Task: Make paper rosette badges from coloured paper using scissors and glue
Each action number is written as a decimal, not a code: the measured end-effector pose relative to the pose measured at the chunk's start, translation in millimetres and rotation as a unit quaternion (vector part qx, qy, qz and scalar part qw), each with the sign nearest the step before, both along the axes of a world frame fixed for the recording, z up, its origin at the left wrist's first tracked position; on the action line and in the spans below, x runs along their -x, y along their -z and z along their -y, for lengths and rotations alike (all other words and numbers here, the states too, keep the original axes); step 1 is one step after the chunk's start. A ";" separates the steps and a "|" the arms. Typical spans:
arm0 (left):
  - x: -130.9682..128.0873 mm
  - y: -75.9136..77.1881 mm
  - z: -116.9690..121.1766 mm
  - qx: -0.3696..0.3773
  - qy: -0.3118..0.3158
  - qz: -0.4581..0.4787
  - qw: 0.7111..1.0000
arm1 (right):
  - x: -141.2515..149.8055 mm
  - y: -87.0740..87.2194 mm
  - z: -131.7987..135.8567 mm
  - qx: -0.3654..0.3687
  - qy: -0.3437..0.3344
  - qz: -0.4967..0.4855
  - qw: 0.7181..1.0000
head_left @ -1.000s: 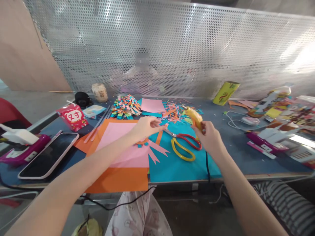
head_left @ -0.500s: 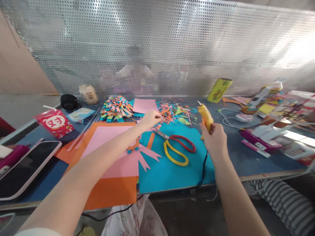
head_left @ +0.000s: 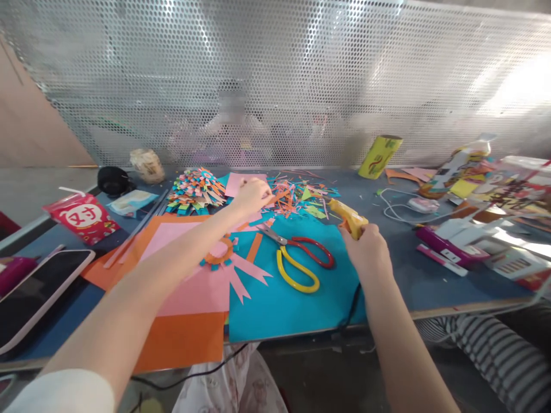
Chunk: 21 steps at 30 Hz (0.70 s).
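My right hand (head_left: 368, 246) is wrapped round a yellow glue gun (head_left: 349, 217), its nozzle tilted toward the upper left. My left hand (head_left: 252, 198) is closed in a pinch over the near side of the paper scraps (head_left: 293, 195); whatever the fingertips hold is too small to make out. Below it, scissors (head_left: 301, 264) with one red and one yellow handle lie partly open on blue paper (head_left: 275, 315). A paper rosette (head_left: 219, 250) with pink forked tails rests on pink paper (head_left: 198, 295), partly behind my left forearm.
A fringed paper flower bundle (head_left: 196, 192) stands at the back left. Further left are a red snack pouch (head_left: 81, 215) and a phone (head_left: 38, 295). A yellow-green tube (head_left: 381, 156), a white cable (head_left: 391, 215) and a purple box (head_left: 451, 246) lie to the right.
My right hand has tipped the glue gun from upright to pointing left and a little lower. My left hand has moved slightly left and up. The whole view has shifted a little.
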<state>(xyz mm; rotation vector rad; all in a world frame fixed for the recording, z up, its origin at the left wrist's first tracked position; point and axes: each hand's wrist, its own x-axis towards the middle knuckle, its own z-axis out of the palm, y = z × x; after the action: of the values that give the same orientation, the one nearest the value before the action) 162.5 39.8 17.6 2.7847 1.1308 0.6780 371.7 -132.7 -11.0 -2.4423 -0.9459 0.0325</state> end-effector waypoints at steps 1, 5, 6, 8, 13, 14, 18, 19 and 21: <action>12.2 0.3 6.0 0.012 -0.001 0.028 1.000 | 2.0 -1.7 0.6 0.019 -0.001 0.000 1.000; 58.7 12.1 39.6 0.112 0.081 -0.004 0.990 | 9.7 -7.8 2.6 0.095 -0.008 0.004 0.995; 68.8 15.7 47.0 0.115 0.088 -0.012 0.989 | 11.2 -8.7 3.0 0.108 -0.010 0.006 0.994; 87.4 20.8 55.9 0.111 0.069 0.001 0.991 | 13.2 -9.3 3.4 0.122 -0.013 0.009 0.992; 122.0 21.8 44.3 0.108 -0.017 0.100 0.989 | 18.3 -4.5 2.0 0.129 -0.016 0.036 0.991; 125.0 21.6 40.2 0.107 -0.031 0.129 0.985 | 20.0 -3.4 1.5 0.133 -0.020 0.046 0.990; 115.8 22.4 31.7 0.118 -0.041 0.122 0.985 | 28.0 -0.9 0.4 0.145 -0.035 0.094 0.984; 108.8 22.7 31.3 0.120 -0.033 0.096 0.988 | 29.6 -0.8 0.4 0.147 -0.034 0.100 0.983; 93.1 23.1 31.3 0.095 -0.033 0.033 0.994 | 31.7 -1.1 0.8 0.150 -0.031 0.102 0.983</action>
<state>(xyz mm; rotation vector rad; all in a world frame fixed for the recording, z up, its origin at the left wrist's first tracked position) 69.5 8.5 -5.5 2.5590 1.2105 0.6279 340.0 -133.5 -9.9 -2.7311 -1.1805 -0.0591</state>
